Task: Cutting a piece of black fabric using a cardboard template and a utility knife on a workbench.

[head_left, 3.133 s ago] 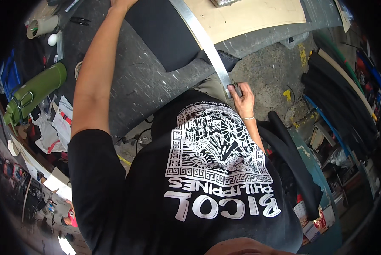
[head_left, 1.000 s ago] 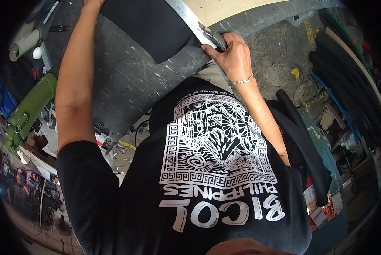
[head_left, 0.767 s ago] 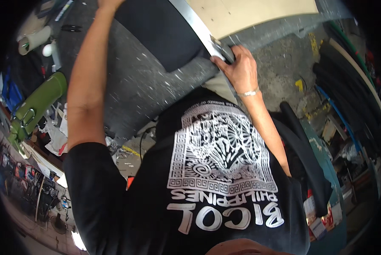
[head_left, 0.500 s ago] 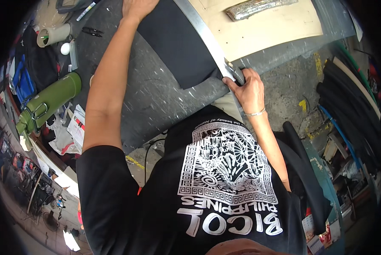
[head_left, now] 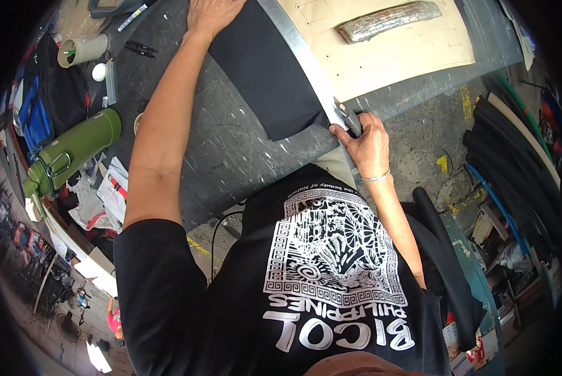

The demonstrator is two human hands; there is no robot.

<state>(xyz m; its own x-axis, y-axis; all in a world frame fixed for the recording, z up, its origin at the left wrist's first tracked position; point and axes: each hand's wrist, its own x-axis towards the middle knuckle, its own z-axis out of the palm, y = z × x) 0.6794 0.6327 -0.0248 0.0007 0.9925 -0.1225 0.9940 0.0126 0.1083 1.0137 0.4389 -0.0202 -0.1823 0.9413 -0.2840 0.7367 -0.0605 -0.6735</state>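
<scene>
My right hand (head_left: pixel 370 147) is closed around a dark, ridged-handled utility knife (head_left: pixel 352 121) at the near edge of the table. The knife lies against the near end of a long metal ruler (head_left: pixel 303 56). This ruler runs along the right side of a black sheet of material (head_left: pixel 262 75), whose near right corner is a little rumpled. At the top edge of the view, my left hand (head_left: pixel 215 15) rests over the far part of the black sheet, beside the ruler. The upper edge cuts off most of its fingers.
A tan pattern board (head_left: pixel 387 62) lies right of the ruler, bearing a plastic-wrapped bar (head_left: pixel 390 22). On the dark worktable's (head_left: pixel 212 150) left are a green flask (head_left: pixel 80 147), a cup (head_left: pixel 83 50), a white ball (head_left: pixel 99 72) and a marker (head_left: pixel 133 17). Black rolls (head_left: pixel 506 169) stand at right.
The whole view has shifted slightly, so the table things sit a little lower. My hands stay in nearly the same places on the sheet and ruler; the knife looks slightly more upright.
</scene>
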